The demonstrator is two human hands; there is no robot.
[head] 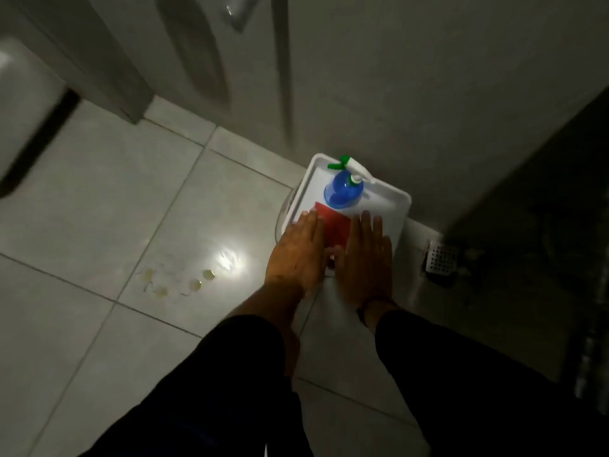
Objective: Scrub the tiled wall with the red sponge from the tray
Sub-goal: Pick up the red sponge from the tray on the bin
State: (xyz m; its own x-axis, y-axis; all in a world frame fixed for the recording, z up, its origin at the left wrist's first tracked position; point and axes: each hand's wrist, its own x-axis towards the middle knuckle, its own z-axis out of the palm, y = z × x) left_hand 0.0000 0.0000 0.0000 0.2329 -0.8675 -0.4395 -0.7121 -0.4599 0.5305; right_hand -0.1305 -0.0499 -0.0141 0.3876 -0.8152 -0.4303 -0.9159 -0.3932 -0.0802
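Observation:
A flat red sponge (334, 222) lies in a white tray (392, 206) that stands low by the foot of the wall (412, 77). My left hand (298, 252) hovers flat over the tray's near left corner, fingers stretched and slightly apart, its fingertips at the sponge's left edge. My right hand (367, 258) is stretched out the same way just right of the sponge, above the tray. Both hands hold nothing. The sponge's near end is hidden between my hands.
A blue spray bottle (342, 189) with a green and white trigger stands in the tray behind the sponge. A metal floor drain (440, 258) sits to the right. Several small brass fittings (197, 282) dot the tiled floor at left. A white fixture (23, 103) is at far left.

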